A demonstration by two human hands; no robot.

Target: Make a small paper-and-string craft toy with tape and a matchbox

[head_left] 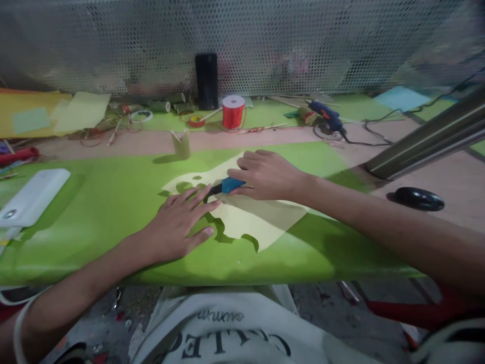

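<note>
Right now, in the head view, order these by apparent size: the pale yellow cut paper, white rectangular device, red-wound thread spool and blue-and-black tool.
1. Pale yellow cut paper
2. White rectangular device
3. Red-wound thread spool
Unranked: blue-and-black tool; the right hand hides part.

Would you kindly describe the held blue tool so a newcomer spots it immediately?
On the bright green mat lies a pale yellow, cut-edged paper. Over it, the right hand holds the blue tool, whose black front end points toward the left hand. Unlike the dark blue glue gun lying farther back, it is brighter and in a hand.
</note>
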